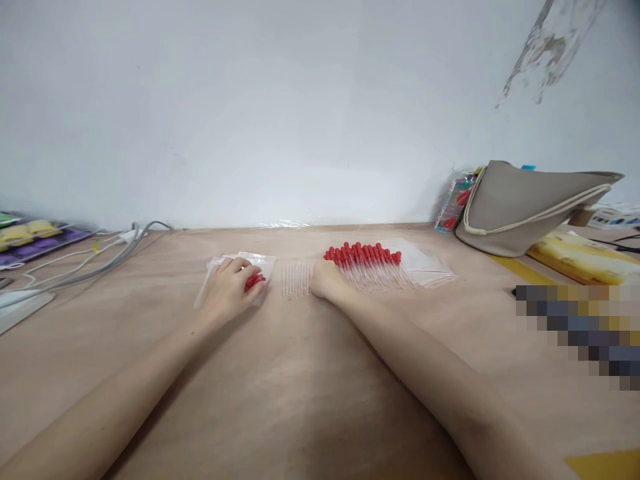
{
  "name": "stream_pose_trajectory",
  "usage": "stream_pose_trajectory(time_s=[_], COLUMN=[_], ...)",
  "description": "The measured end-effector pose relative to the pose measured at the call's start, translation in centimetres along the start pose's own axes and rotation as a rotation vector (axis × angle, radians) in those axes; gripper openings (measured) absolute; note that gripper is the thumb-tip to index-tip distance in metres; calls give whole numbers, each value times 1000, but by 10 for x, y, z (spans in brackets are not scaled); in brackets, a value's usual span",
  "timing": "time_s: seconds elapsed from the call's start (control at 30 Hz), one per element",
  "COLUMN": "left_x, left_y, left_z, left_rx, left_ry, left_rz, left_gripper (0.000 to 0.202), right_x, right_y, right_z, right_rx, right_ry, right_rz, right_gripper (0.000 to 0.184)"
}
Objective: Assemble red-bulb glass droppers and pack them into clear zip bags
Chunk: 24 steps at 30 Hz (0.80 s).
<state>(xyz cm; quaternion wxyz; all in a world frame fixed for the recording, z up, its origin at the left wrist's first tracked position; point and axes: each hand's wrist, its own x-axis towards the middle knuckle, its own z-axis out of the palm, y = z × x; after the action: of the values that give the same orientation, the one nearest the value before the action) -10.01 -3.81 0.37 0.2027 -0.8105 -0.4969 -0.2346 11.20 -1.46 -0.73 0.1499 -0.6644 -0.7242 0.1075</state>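
1. Your left hand (227, 283) rests over a clear plastic bag (267, 263) on the brown surface (280, 373), left of the middle and nearer the far edge; its fingers curve forward with the thumb set apart from them, and red bulbs (254, 281) show in the gap; you cannot tell from this view whether they pinch any.
2. Your right hand (326, 279) is bent in just beside a row of clear tubes (297, 279); its fingertips are hidden behind the hand, so you cannot tell whether they press together or pinch something.
3. Those tubes lie side by side between your two hands, pointing toward the far edge.
4. Right of your right hand lies a row of red-topped droppers (373, 260); their red ends face the far edge, their clear stems point nearer you; a second plastic bag (425, 263) lies at the row's right end.
5. Farther right, a grey-beige bag (525, 210) sits near the far edge; grey cables (131, 250) lie off to the left.
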Motion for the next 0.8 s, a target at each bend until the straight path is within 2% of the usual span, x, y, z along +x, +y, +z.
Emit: stream_pose_trajectory(time_s=[0.13,0.23,0.37,0.5,0.57,0.63,0.73,0.8], left_x=[-2,-2,0,0,0,-1,-5,-12], left_y=[-9,-9,-4,-1,-2,-1,14,33], left_z=[13,14,10,8,10,11,10,7], left_rx=[-34,-101,-68,26,46,11,-194,-398], left_ry=[-119,-191,-214,-254,-217,-99,63,22], left_rz=[94,96,30,-9,11,40,45,44], left_gripper=[26,30,32,30,27,25,23,22], right_x=[-8,-23,-58,-91,-99,-102,-99,-97], right_y=[-4,0,23,54,67,76,84,87], right_z=[-4,-10,-20,-28,-28,-24,-17,-12], right_rx=[-41,-73,-195,-260,-258,-222,-141,-77], right_ry=[6,65,201,338,429,506,514,479], right_rz=[-4,-45,-203,-329,-372,-402,-441,-488], right_gripper=[34,39,26,21,20,21,22,22])
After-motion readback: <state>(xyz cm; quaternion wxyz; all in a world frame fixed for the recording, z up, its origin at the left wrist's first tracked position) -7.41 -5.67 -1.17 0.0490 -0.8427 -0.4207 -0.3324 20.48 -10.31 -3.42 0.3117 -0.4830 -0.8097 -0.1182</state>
